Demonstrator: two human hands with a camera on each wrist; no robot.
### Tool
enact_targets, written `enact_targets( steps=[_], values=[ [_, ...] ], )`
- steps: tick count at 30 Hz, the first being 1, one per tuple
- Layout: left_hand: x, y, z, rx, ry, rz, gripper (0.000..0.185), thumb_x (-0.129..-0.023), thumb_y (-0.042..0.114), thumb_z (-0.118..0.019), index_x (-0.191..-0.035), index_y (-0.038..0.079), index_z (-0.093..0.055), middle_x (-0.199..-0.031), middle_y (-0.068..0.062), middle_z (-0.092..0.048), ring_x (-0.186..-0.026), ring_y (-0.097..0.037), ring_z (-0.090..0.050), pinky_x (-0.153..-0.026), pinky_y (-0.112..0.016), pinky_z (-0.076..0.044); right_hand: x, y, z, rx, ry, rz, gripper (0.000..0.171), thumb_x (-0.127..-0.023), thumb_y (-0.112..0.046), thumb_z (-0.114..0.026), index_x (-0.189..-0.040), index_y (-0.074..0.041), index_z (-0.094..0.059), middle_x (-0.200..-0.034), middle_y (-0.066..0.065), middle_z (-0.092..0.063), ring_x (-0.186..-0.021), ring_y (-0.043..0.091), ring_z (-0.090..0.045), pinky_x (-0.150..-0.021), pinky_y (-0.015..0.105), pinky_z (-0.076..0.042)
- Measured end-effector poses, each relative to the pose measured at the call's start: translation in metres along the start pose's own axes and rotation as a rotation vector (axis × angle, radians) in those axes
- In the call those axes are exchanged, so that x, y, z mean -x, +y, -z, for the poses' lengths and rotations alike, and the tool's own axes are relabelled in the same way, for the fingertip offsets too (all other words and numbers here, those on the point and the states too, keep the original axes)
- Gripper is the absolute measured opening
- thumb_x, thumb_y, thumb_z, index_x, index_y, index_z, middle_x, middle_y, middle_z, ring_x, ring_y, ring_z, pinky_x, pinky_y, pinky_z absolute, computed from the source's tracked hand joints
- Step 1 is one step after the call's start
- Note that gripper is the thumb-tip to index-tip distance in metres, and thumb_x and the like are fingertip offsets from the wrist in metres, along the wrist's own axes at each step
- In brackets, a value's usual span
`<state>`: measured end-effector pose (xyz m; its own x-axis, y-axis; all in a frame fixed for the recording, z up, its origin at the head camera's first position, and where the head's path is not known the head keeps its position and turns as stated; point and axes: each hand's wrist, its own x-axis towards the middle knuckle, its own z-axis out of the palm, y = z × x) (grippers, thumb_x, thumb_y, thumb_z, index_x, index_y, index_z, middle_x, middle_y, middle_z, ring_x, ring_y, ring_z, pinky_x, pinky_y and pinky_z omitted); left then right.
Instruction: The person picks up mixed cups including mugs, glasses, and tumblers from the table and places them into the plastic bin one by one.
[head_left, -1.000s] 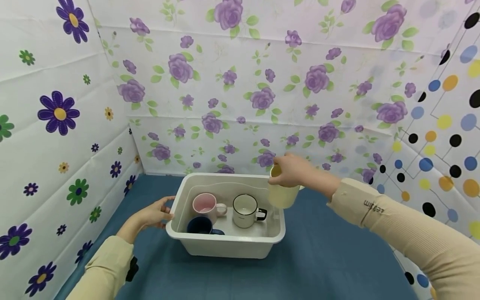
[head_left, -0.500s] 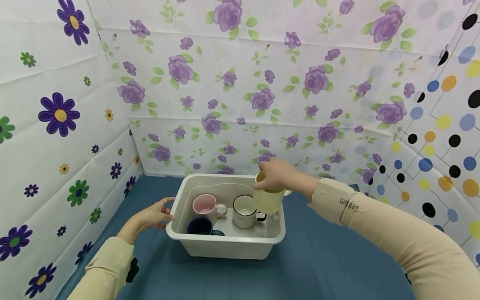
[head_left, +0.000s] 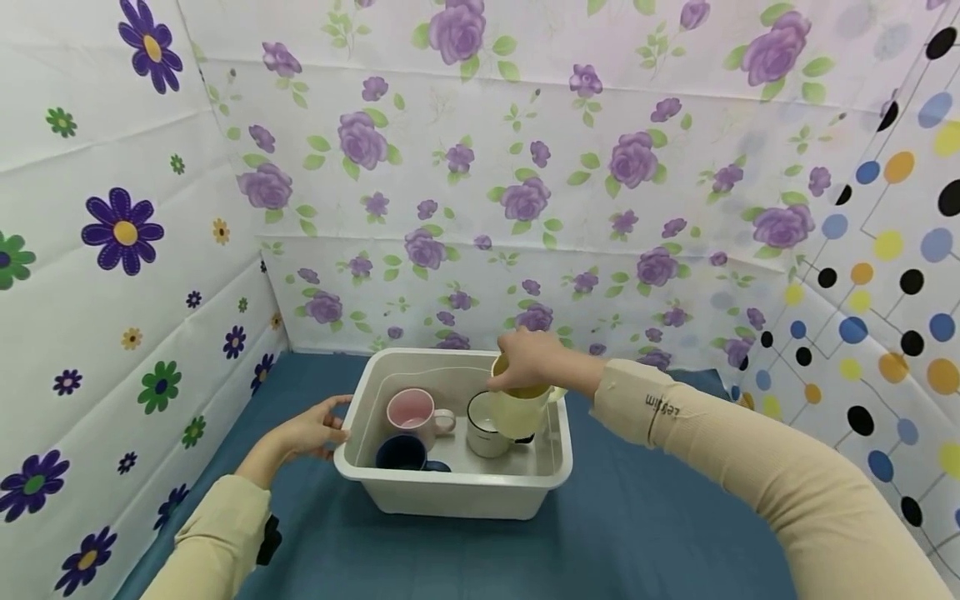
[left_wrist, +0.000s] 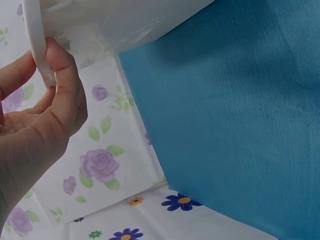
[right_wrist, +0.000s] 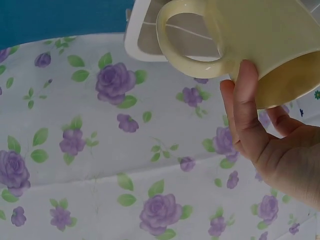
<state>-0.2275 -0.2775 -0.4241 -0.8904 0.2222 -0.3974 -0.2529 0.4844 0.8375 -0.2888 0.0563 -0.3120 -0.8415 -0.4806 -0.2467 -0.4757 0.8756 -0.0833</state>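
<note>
My right hand (head_left: 531, 360) grips a pale yellow mug (head_left: 517, 413) by its rim, fingers outside and thumb across the opening. The mug is over the right half of a white plastic tub (head_left: 457, 492) and overlaps a white mug with a black rim (head_left: 486, 435) in the head view. Its handle (right_wrist: 187, 65) points away from the palm in the right wrist view. At the tub's left end, my left hand (head_left: 309, 429) pinches the rim (left_wrist: 44, 60) between thumb and fingers. Inside the tub stand a pink mug (head_left: 414, 412) and a dark blue mug (head_left: 401, 454).
The tub rests on a blue table surface (head_left: 637, 500). Flower-printed sheets (head_left: 450, 167) hang behind and at the left, and a dotted sheet (head_left: 870, 333) hangs at the right. A small black object (head_left: 268, 540) is at the left wrist.
The yellow mug has moved left and slightly down with my right hand, from the tub's right edge to over the white mug. My left hand stays at the rim.
</note>
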Motion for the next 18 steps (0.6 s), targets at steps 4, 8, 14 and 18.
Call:
enact_targets(
  steps=[4,8,14,18],
  values=[
    [0.0,-0.001,0.001,0.007,-0.002,0.0,0.068,-0.095,0.002,-0.049,-0.148,-0.001,-0.007,-0.099,-0.015,-0.049,-0.093,-0.023,-0.056,-0.073,-0.038,-0.052,-0.001,-0.005,-0.007,-0.007,-0.017,0.011,0.07,-0.083,-0.05,-0.063,-0.134,-0.007,-0.047,-0.125,0.015,-0.055,-0.1,0.028,-0.058,-0.078,0.039,-0.051],
    [0.0,-0.003,0.001,0.025,-0.009,-0.013,0.068,-0.095,0.0,-0.048,-0.148,-0.001,-0.006,-0.099,-0.016,-0.049,-0.093,-0.024,-0.056,-0.072,-0.038,-0.052,-0.004,-0.008,-0.014,0.008,-0.017,0.019,0.072,-0.082,-0.052,-0.064,-0.135,-0.007,-0.047,-0.125,0.015,-0.055,-0.104,0.028,-0.057,-0.081,0.041,-0.051],
    [0.0,-0.002,0.0,0.026,-0.008,-0.018,0.068,-0.095,0.001,-0.048,-0.148,-0.001,-0.006,-0.098,-0.015,-0.049,-0.089,-0.022,-0.056,-0.07,-0.036,-0.051,-0.009,-0.013,-0.026,-0.015,-0.029,0.017,0.073,-0.079,-0.052,-0.065,-0.135,-0.008,-0.046,-0.124,0.016,-0.054,-0.098,0.026,-0.058,-0.078,0.039,-0.051],
    [0.0,-0.001,-0.001,0.02,-0.001,-0.014,0.068,-0.095,0.0,-0.048,-0.148,0.0,-0.007,-0.098,-0.015,-0.05,-0.088,-0.022,-0.056,-0.069,-0.036,-0.051,-0.011,-0.018,-0.035,-0.058,-0.032,0.033,0.066,-0.078,-0.049,-0.069,-0.126,-0.008,-0.051,-0.116,0.013,-0.058,-0.095,0.024,-0.058,-0.077,0.036,-0.05]
  ],
)
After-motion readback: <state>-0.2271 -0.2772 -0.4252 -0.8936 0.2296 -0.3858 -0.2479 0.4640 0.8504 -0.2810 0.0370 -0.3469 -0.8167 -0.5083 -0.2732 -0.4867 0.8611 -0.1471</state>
